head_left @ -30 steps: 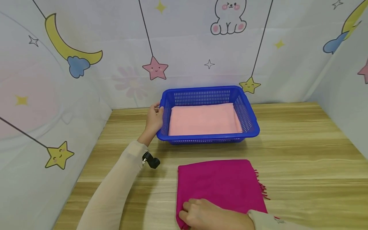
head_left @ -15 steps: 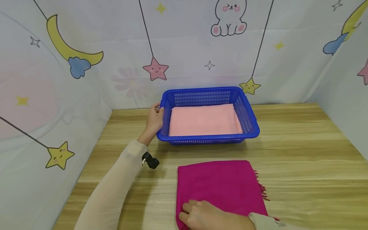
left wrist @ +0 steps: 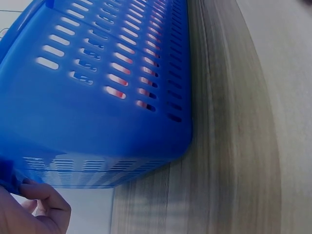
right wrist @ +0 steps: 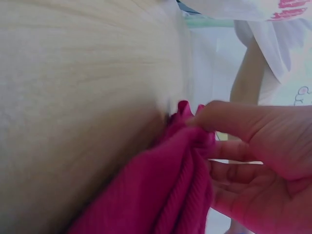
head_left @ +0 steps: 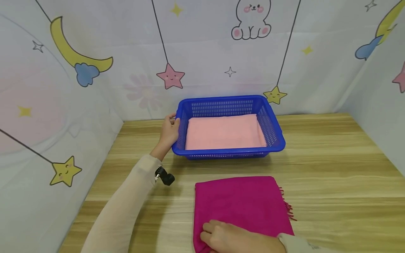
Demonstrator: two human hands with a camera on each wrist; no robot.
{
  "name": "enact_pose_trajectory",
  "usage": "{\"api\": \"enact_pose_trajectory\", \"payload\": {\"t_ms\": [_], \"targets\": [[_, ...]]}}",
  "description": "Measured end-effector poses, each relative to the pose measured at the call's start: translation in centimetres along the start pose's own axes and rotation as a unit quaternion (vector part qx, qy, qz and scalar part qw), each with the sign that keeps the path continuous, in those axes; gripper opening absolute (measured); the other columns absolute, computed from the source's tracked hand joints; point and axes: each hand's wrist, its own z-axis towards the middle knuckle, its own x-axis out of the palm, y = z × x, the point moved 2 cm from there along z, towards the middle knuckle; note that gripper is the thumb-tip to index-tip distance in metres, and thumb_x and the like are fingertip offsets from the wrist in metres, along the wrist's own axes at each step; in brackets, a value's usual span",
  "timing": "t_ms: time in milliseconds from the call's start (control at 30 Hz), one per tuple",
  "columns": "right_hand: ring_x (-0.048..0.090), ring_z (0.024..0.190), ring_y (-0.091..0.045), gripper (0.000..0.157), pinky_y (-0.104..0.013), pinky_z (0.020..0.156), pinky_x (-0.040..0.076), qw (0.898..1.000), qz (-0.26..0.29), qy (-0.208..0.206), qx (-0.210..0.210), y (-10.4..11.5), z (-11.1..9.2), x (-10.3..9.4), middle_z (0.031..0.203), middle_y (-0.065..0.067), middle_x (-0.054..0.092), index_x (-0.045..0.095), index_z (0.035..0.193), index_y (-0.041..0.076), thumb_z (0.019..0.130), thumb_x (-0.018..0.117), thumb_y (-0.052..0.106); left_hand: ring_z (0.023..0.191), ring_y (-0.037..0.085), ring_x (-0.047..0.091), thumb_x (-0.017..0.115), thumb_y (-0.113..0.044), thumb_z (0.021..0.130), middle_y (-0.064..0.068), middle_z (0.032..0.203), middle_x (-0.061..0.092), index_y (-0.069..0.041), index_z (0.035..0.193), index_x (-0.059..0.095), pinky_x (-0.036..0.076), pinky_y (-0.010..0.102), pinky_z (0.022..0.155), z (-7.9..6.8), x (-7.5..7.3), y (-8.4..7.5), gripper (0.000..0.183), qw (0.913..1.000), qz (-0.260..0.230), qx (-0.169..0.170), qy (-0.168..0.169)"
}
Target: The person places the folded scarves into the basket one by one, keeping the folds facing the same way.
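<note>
A blue plastic basket (head_left: 272,121) stands at the back of the wooden table with a folded pink cloth (head_left: 225,131) lying flat inside it. My left hand (head_left: 169,130) grips the basket's left rim, and its curled fingers (left wrist: 41,204) show under the basket wall (left wrist: 97,97) in the left wrist view. A folded magenta scarf (head_left: 243,203) with a fringe on its right edge lies near the front. My right hand (head_left: 231,237) pinches the scarf's near left corner, with thumb and fingers (right wrist: 234,146) closed on the bunched scarf layers (right wrist: 170,195).
The wooden table (head_left: 332,165) is walled by a printed cloth backdrop (head_left: 95,70) at the back, left and right. A small black camera mount (head_left: 164,177) sits on my left wrist.
</note>
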Motion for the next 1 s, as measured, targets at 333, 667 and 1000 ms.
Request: {"api": "enact_pose_trajectory", "payload": {"t_ms": [333, 667, 1000], "targets": [[0.048, 0.093, 0.007, 0.039, -0.004, 0.080, 0.041, 0.988, 0.147, 0.039, 0.012, -2.8, -1.4, 4.4, 0.102, 0.015, 0.055, 0.063, 0.120, 0.018, 0.100, 0.054, 0.050, 0.108, 0.037, 0.059, 0.041, -0.020, 0.108, 0.026, 0.127, 0.056, 0.001, 0.149, 0.037, 0.050, 0.046, 0.092, 0.0, -0.4, 0.2, 0.046, 0.9998, -0.014, -0.009, 0.006], [0.054, 0.100, -0.002, 0.023, -0.014, 0.086, 0.048, 0.968, 0.233, -0.061, 0.077, -2.1, -3.7, -2.5, 0.107, 0.007, 0.059, 0.063, 0.116, 0.012, 0.095, 0.071, 0.017, 0.107, 0.033, 0.056, 0.040, -0.020, 0.109, 0.023, 0.128, 0.056, -0.003, 0.146, 0.047, 0.046, 0.040, 0.089, -0.3, -1.3, 0.4, 0.041, 0.9996, -0.024, -0.012, 0.010], [0.056, 0.101, -0.006, 0.020, -0.021, 0.087, 0.052, 0.960, 0.217, -0.116, 0.135, -3.4, -5.3, -3.3, 0.107, 0.007, 0.057, 0.066, 0.113, 0.012, 0.094, 0.071, 0.014, 0.105, 0.033, 0.057, 0.043, -0.020, 0.108, 0.023, 0.123, 0.058, 0.001, 0.138, 0.052, 0.049, 0.038, 0.086, -0.6, -1.5, 0.7, 0.038, 0.9995, -0.028, -0.014, -0.003]]}}
